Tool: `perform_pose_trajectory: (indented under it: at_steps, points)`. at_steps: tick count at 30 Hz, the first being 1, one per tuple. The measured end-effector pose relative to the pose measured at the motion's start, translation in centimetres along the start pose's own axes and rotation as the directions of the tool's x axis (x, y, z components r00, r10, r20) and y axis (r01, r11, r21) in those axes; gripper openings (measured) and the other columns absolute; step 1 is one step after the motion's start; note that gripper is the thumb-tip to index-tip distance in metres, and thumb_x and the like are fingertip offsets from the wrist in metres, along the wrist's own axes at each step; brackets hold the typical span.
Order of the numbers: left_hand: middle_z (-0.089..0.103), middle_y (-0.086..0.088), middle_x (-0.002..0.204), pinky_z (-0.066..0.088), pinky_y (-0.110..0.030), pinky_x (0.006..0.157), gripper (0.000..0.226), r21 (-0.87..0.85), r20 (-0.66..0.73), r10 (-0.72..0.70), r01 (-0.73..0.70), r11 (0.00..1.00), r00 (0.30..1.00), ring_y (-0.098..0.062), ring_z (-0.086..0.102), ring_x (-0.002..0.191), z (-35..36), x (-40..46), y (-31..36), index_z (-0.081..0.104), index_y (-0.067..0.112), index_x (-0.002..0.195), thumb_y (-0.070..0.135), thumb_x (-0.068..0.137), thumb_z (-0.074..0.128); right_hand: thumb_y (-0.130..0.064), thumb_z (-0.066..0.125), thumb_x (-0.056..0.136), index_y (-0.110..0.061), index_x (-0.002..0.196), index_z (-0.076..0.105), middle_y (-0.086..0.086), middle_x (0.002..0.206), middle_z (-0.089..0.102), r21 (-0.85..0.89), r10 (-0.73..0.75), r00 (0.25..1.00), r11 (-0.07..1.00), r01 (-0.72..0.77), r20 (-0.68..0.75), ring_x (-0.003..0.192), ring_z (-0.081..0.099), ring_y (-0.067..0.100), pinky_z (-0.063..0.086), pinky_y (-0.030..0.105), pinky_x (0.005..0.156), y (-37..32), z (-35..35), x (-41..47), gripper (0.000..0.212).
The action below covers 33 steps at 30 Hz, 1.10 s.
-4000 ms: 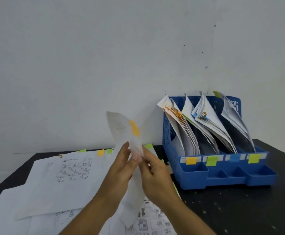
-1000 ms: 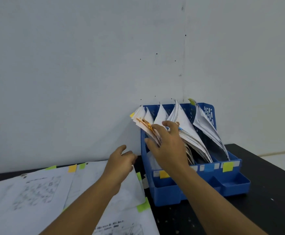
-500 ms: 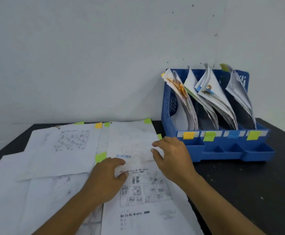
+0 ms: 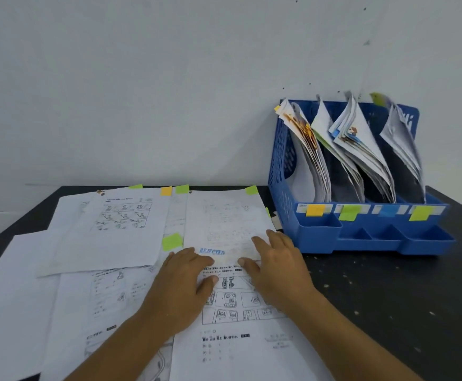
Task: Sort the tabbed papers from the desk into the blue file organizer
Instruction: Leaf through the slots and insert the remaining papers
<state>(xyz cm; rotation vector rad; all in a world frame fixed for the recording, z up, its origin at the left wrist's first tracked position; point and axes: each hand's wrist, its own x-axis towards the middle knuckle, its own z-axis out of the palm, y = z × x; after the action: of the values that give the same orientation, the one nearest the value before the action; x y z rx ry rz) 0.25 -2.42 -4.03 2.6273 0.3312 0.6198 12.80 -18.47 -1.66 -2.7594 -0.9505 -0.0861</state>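
Note:
Several white printed sheets with green and orange tabs lie spread over the left half of the black desk. A sheet stamped REJECTED, with a green tab at its top right corner, lies on top in the middle. My left hand and my right hand both rest flat on its lower edge, fingers spread. The blue file organizer stands at the back right against the wall, its slots full of leaning papers, with orange, green, blue and yellow-green labels along the front.
A sheet with an orange tab lies left of the stamped one. A white wall rises directly behind the desk and organizer. The desk's right part shows bare black surface with pale specks.
My right hand left the organizer's first slot and came down to the desk. Both hands now lie on the stamped sheet, and my view has tilted down toward the papers.

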Motion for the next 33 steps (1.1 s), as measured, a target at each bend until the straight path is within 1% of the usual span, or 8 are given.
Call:
perform_pose_trajectory:
  at_steps: [5,9,15,17,20,23,28,33]
  points:
    - [0.057,0.014,0.117,0.025,-0.009,0.096,0.033,-0.014,-0.043,0.05,-0.05,0.999,0.998,-0.003,0.047,0.121,0.2,-0.1,-0.4,0.065,0.026,0.12,0.037,0.089,0.064,-0.068,0.017,0.097,-0.018,0.143,0.039,0.014,0.147,0.043,-0.088,0.176,0.984,0.98,-0.177,-0.013,0.135,0.037,0.03,0.038,0.044,0.107,-1.2,-0.4,0.9,0.071]
    - [0.052,0.026,0.093,0.037,-0.007,0.074,0.026,-0.03,-0.052,0.082,-0.084,0.996,0.995,0.009,0.049,0.094,0.1,0.0,-0.6,0.067,0.028,0.11,0.038,0.086,0.068,-0.06,0.027,0.101,-0.017,0.147,0.029,0.014,0.141,0.05,-0.086,0.208,0.978,0.975,-0.205,0.032,0.13,0.04,0.031,0.042,0.042,0.103,-1.4,-0.6,1.4,0.063]
    - [0.052,0.029,0.085,0.037,-0.01,0.072,0.025,-0.044,-0.088,0.088,-0.093,0.995,0.992,0.009,0.048,0.096,0.5,0.1,-0.9,0.07,0.028,0.099,0.041,0.078,0.071,-0.034,0.053,0.101,-0.025,0.152,0.02,0.006,0.148,0.039,0.279,0.193,0.979,0.945,-0.168,-0.063,0.13,0.043,0.022,0.044,0.033,0.104,-1.0,-1.2,1.1,0.062]
    - [0.054,0.028,0.085,0.038,-0.01,0.072,0.026,-0.059,-0.098,0.094,-0.101,0.993,0.991,0.01,0.048,0.097,0.6,0.2,-1.0,0.07,0.03,0.098,0.046,0.077,0.068,-0.025,0.058,0.099,-0.03,0.153,0.023,0.0,0.153,0.035,0.53,0.243,0.966,0.833,-0.162,-0.087,0.135,0.042,0.018,0.045,0.034,0.107,-1.0,-1.3,1.0,0.064]
    - [0.055,0.027,0.086,0.039,-0.011,0.073,0.034,-0.063,-0.097,0.11,-0.117,0.991,0.989,0.009,0.048,0.097,0.7,0.1,-1.3,0.069,0.032,0.097,0.056,0.077,0.055,-0.015,0.064,0.095,-0.034,0.154,0.021,-0.005,0.148,0.04,0.899,0.361,0.932,0.395,-0.189,0.038,0.129,0.047,0.016,0.051,0.038,0.102,-0.8,-1.9,1.2,0.076]
    - [0.056,0.026,0.084,0.041,-0.008,0.074,0.036,-0.067,-0.097,0.103,-0.11,0.992,0.99,0.01,0.048,0.098,0.8,0.3,-1.8,0.07,0.03,0.095,0.057,0.075,0.055,-0.015,0.068,0.093,-0.031,0.155,0.021,-0.004,0.139,0.049,0.955,0.367,0.907,0.124,-0.268,0.207,0.114,0.057,0.018,0.055,0.035,0.084,-0.2,-2.9,1.7,0.08]
    - [0.059,0.028,0.075,0.043,-0.003,0.07,0.033,-0.112,-0.111,0.079,-0.091,0.99,0.991,0.01,0.053,0.088,0.5,0.5,-1.4,0.07,0.034,0.089,0.058,0.069,0.059,-0.012,0.063,0.095,-0.023,0.135,0.057,0.0,0.115,0.068,0.915,0.279,0.905,0.155,-0.374,0.322,0.098,0.067,0.02,0.059,0.04,0.084,0.4,-3.6,2.2,0.042]
    - [0.066,0.031,0.085,0.04,0.001,0.077,0.018,-0.282,-0.109,-0.12,0.085,0.956,0.987,0.011,0.061,0.085,-1.5,0.6,0.4,0.064,0.05,0.084,0.054,0.069,0.073,-0.015,0.058,0.098,-0.036,0.12,0.065,-0.009,0.115,0.069,0.909,0.16,0.971,0.352,-0.223,0.176,0.104,0.066,0.015,0.057,0.043,0.092,0.3,-4.9,1.2,0.031]
